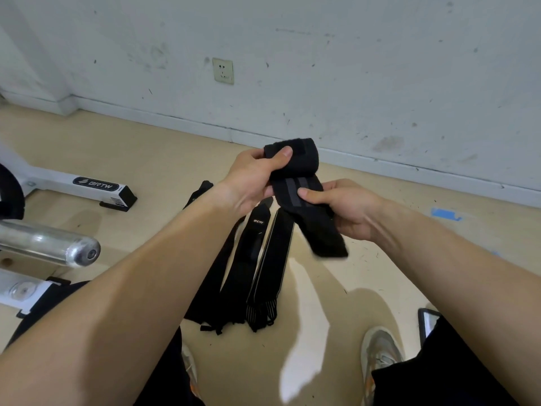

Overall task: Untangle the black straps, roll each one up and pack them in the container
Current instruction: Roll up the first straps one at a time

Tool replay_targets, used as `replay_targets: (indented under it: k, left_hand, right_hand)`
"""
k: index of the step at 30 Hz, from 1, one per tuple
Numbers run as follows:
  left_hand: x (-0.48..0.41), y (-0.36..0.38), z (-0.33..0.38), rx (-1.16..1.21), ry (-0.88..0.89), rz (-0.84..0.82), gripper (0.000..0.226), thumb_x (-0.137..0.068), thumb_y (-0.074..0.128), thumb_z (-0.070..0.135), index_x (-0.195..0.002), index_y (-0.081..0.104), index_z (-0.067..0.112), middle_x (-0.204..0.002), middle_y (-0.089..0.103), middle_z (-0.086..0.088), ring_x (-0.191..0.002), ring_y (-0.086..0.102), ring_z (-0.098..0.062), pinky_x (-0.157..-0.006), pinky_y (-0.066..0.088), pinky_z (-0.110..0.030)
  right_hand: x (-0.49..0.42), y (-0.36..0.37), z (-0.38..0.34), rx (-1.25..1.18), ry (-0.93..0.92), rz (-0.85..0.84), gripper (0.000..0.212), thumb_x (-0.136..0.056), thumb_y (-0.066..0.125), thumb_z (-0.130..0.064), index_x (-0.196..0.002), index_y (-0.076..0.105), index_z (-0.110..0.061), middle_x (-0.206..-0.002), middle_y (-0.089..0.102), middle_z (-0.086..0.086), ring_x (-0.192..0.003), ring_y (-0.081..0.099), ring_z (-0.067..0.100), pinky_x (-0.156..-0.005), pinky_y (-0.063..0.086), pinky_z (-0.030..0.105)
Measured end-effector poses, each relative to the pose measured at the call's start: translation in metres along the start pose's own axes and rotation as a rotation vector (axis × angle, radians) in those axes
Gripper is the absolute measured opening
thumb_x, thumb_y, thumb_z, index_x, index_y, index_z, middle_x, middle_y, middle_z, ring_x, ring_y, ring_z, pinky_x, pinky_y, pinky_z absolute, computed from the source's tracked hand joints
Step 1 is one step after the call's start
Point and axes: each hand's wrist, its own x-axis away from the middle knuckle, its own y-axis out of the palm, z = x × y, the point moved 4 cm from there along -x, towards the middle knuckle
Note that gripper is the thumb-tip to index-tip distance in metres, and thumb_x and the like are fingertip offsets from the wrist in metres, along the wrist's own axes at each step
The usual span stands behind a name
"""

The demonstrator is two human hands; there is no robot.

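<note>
I hold one black strap (295,174) in the air above the floor. Its far end is wound into a roll, which my left hand (251,180) grips with the thumb on top. My right hand (342,206) pinches the flat part just below the roll, thumb on its grey stripes. The loose tail (325,241) hangs down toward me. Three other black straps (257,259) lie flat side by side on the floor below my hands, their fringed ends nearest me. No container is in view.
White exercise equipment (96,187) and a metal bar end (79,253) stand at the left. A white wall with a socket (223,71) runs behind. My shoes (380,350) and a phone (427,320) sit at the lower right on the beige floor.
</note>
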Motion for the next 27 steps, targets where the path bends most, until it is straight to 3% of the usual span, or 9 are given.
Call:
replay_targets:
  k: [2, 7, 13, 17, 21, 24, 27]
  left_hand:
    - [-0.001, -0.002, 0.004, -0.012, 0.025, 0.019, 0.032, -0.095, 0.072, 0.018, -0.119, 0.066, -0.002, -0.106, 0.075, -0.013, -0.094, 0.077, -0.027, -0.085, 0.063, -0.047]
    - [0.000, -0.002, -0.001, -0.162, 0.159, 0.108, 0.035, -0.090, 0.079, 0.021, -0.120, 0.064, 0.011, -0.114, 0.073, -0.015, -0.099, 0.075, -0.029, -0.084, 0.063, -0.050]
    - [0.007, 0.006, 0.000, -0.415, 0.357, 0.095, 0.043, -0.089, 0.079, 0.018, -0.121, 0.050, 0.026, -0.117, 0.063, 0.002, -0.113, 0.065, -0.017, -0.092, 0.060, -0.037]
    - [0.014, 0.011, 0.003, -0.544, 0.453, 0.028, 0.048, -0.088, 0.079, 0.015, -0.123, 0.047, 0.025, -0.119, 0.061, 0.004, -0.103, 0.069, -0.021, -0.087, 0.060, -0.033]
    - [0.015, 0.011, 0.005, -0.610, 0.475, 0.006, 0.051, -0.086, 0.081, 0.013, -0.125, 0.050, 0.023, -0.120, 0.063, 0.004, -0.093, 0.069, -0.014, -0.083, 0.056, -0.024]
    - [0.016, 0.011, 0.007, -0.644, 0.484, -0.012, 0.050, -0.086, 0.081, 0.010, -0.125, 0.051, 0.020, -0.115, 0.064, 0.006, -0.089, 0.067, -0.010, -0.077, 0.051, -0.011]
    - [0.017, 0.014, 0.006, -0.677, 0.495, -0.042, 0.050, -0.084, 0.083, 0.009, -0.121, 0.052, 0.022, -0.114, 0.062, 0.009, -0.091, 0.064, -0.001, -0.075, 0.048, -0.007]
  right_hand:
    - [-0.002, 0.003, -0.002, -0.006, -0.045, 0.014, 0.017, -0.093, 0.069, -0.010, -0.106, 0.071, 0.001, -0.081, 0.076, 0.010, -0.069, 0.072, 0.020, -0.058, 0.057, 0.026]
    - [-0.002, 0.004, -0.006, -0.001, -0.106, 0.066, 0.033, -0.090, 0.072, -0.006, -0.117, 0.066, 0.011, -0.084, 0.075, 0.013, -0.070, 0.073, 0.021, -0.060, 0.059, 0.027]
    - [0.002, -0.002, -0.012, -0.079, -0.121, 0.063, 0.040, -0.092, 0.070, -0.006, -0.123, 0.059, 0.016, -0.083, 0.074, 0.013, -0.065, 0.073, 0.018, -0.056, 0.057, 0.024]
    - [0.003, -0.007, -0.017, -0.118, -0.073, 0.034, 0.025, -0.093, 0.069, -0.007, -0.114, 0.064, 0.006, -0.082, 0.075, 0.011, -0.068, 0.074, 0.019, -0.056, 0.057, 0.024]
    - [0.006, -0.007, -0.017, -0.105, -0.003, -0.010, 0.023, -0.095, 0.063, -0.004, -0.117, 0.066, 0.003, -0.096, 0.075, 0.012, -0.074, 0.075, 0.019, -0.060, 0.059, 0.026]
    - [0.012, -0.008, -0.023, -0.189, 0.035, -0.024, 0.027, -0.096, 0.061, -0.022, -0.113, 0.065, -0.002, -0.099, 0.073, 0.012, -0.078, 0.076, 0.022, -0.063, 0.061, 0.030]
    - [0.010, -0.009, -0.022, -0.228, 0.080, 0.008, 0.071, -0.088, 0.062, -0.064, -0.117, 0.064, 0.001, -0.098, 0.075, 0.015, -0.086, 0.075, 0.031, -0.071, 0.061, 0.036]
